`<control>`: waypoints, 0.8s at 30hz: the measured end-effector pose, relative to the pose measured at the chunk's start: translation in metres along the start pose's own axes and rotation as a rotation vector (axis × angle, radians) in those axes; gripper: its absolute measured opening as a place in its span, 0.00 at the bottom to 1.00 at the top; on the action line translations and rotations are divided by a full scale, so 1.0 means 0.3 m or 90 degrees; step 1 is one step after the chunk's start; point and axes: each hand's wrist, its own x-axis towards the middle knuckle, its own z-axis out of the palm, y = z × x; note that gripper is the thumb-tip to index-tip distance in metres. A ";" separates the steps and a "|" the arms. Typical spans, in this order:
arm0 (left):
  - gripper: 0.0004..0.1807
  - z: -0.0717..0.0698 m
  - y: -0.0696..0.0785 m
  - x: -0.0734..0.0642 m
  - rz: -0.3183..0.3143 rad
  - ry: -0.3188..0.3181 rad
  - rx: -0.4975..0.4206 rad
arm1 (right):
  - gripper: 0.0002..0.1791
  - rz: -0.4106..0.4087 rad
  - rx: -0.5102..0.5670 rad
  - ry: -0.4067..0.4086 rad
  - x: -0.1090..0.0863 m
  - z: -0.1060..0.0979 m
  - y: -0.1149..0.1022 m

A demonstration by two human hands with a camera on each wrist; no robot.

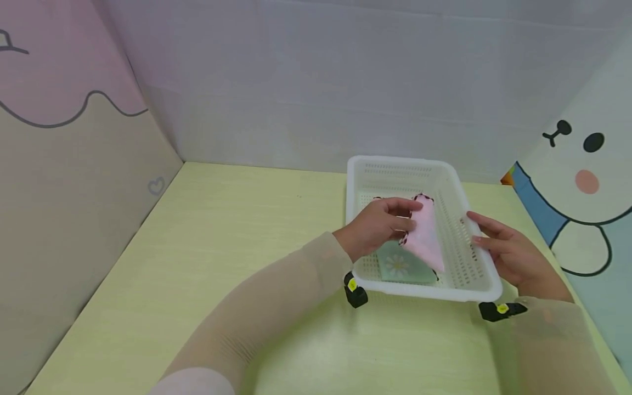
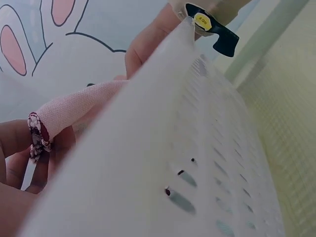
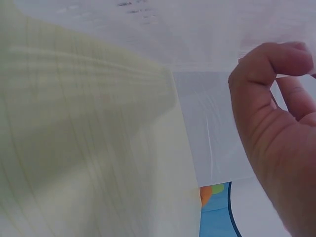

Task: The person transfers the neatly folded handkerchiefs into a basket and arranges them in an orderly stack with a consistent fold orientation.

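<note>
A white perforated plastic basket [image 1: 474,280] stands on the yellow-green table [image 1: 222,263]. My left hand [image 1: 380,222] reaches into it and pinches a folded pink cloth [image 1: 425,237] with dark patterned trim, held tilted above the basket floor. In the left wrist view the pink cloth [image 2: 74,108] sits between my fingertips behind the basket wall [image 2: 197,148]. Under it lies a folded green cloth [image 1: 401,266] with a white flower. My right hand [image 1: 498,247] rests on the basket's right rim, thumb over the inner wall; in the right wrist view my right hand [image 3: 276,128] shows curved fingers.
Panels close in the table: pink and beige at the left [image 1: 59,164], grey at the back [image 1: 321,82], a cartoon animal panel at the right [image 1: 582,181]. Black wrist camera mounts [image 1: 355,293] hang near the basket's front edge.
</note>
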 end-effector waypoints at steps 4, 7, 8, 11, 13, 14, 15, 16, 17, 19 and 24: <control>0.18 -0.001 -0.006 0.000 -0.009 -0.001 0.013 | 0.36 -0.001 0.010 -0.006 0.007 0.000 0.001; 0.18 -0.001 -0.009 0.002 -0.011 -0.002 0.022 | 0.35 -0.004 0.020 -0.014 0.009 0.000 -0.001; 0.18 -0.001 -0.010 0.002 -0.013 -0.003 0.023 | 0.35 -0.003 0.022 -0.015 0.010 -0.001 -0.002; 0.18 -0.001 -0.012 0.001 -0.017 -0.003 0.027 | 0.35 -0.002 0.024 -0.017 0.010 0.002 -0.006; 0.18 -0.002 -0.012 -0.002 -0.024 -0.003 0.029 | 0.35 -0.002 0.028 -0.023 0.009 0.004 -0.008; 0.18 -0.002 -0.012 -0.003 -0.027 -0.003 0.031 | 0.35 -0.003 0.030 -0.028 0.009 0.005 -0.009; 0.18 -0.001 -0.013 -0.004 -0.029 -0.005 0.032 | 0.35 -0.007 0.032 -0.034 0.009 0.005 -0.009; 0.18 -0.001 -0.013 -0.005 -0.030 -0.006 0.032 | 0.34 -0.008 0.035 -0.036 0.009 0.004 -0.007; 0.18 0.001 -0.013 -0.006 -0.030 -0.008 0.034 | 0.34 -0.009 0.035 -0.039 0.008 0.003 -0.007; 0.19 0.003 -0.014 -0.005 -0.031 -0.013 0.037 | 0.34 -0.008 0.034 -0.037 0.008 -0.002 -0.006; 0.18 0.004 -0.016 -0.006 -0.034 -0.013 0.046 | 0.34 -0.002 0.028 -0.028 0.009 -0.003 -0.005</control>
